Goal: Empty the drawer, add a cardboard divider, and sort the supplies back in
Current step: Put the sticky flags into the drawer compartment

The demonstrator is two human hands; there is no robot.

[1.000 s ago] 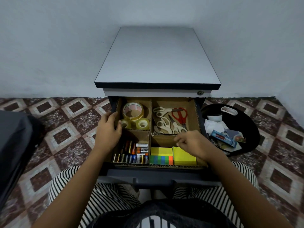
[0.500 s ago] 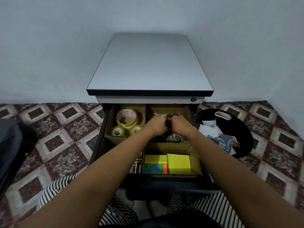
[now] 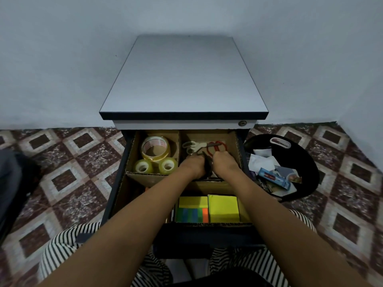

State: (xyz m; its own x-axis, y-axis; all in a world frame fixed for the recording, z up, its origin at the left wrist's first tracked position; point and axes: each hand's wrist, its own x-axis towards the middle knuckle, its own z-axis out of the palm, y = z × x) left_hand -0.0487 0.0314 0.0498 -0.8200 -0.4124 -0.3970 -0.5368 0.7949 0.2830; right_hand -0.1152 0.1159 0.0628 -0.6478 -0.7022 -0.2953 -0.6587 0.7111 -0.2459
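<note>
The drawer stands pulled out, lined with a cardboard divider that makes four compartments. Three tape rolls fill the back left one. White-handled scissors and red-handled scissors lie in the back right one. My left hand and my right hand are both in that compartment, knuckles up and fingers curled down, pinching a dark scissor part between them. Yellow and coloured sticky notes sit front right. My left forearm hides the front left compartment.
A black round tray with papers and a blue packet lies on the tiled floor right of the cabinet. A dark bulky object sits at the left edge. My striped knees are under the drawer front.
A second ago my left hand was at the tape compartment and my right over the sticky notes. Both moved into the scissors compartment and now stay closed together there.
</note>
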